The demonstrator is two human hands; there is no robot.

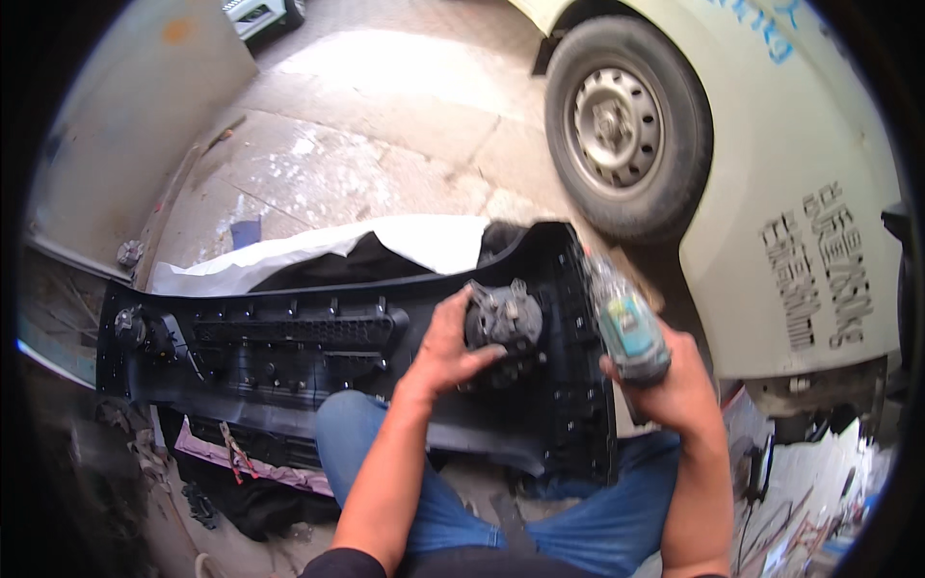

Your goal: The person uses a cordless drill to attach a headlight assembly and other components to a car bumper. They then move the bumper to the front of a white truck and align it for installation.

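A long black plastic car bumper point(482, 424) lies with its inner side up across the front of my knees. Near its right end, my left hand point(445, 349) is closed round the edge of a round black fog lamp point(511, 326), thumb on the near side and fingers on the far side. My right hand point(682, 380) grips a teal and grey cordless drill point(631, 332) by its handle, held above the bumper's right edge. The drill's front end is blurred, and I cannot tell whether it touches anything. A similar round lamp point(130, 328) sits in the bumper's left end.
A cream vehicle point(761, 231) with a steel wheel point(626, 125) stands at the right. White sheeting point(424, 241) lies behind the bumper. Red-handled pliers point(236, 451) rest on pink cloth point(198, 443) at the lower left. A pale panel point(135, 125) stands at the far left.
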